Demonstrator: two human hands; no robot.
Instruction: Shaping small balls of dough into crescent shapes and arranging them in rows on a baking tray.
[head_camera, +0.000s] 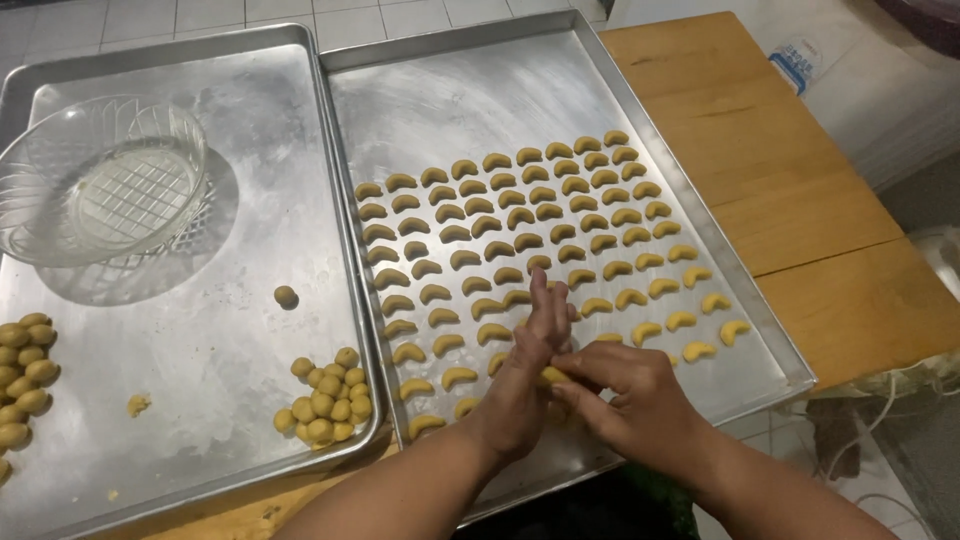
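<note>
Both your hands meet over the right tray (760, 330). Your right hand (630, 395) pinches a yellow dough piece (553, 376) against your left hand (530, 370), whose fingers are straight. Its long axis cannot be told.

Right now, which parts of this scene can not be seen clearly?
Head view only:
- Small yellow dough piece: mostly hidden between the left hand and right hand; its shape is unclear.
- Crescent-shaped yellow cookies under both hands: covered.
- Round dough balls at the left edge: cut off by the frame.
- Objects at the right edge: blurred.

A kitchen: metal baking trays (250, 60) of shaped dough crescents (520, 215) on a wooden table (790, 200).
</note>
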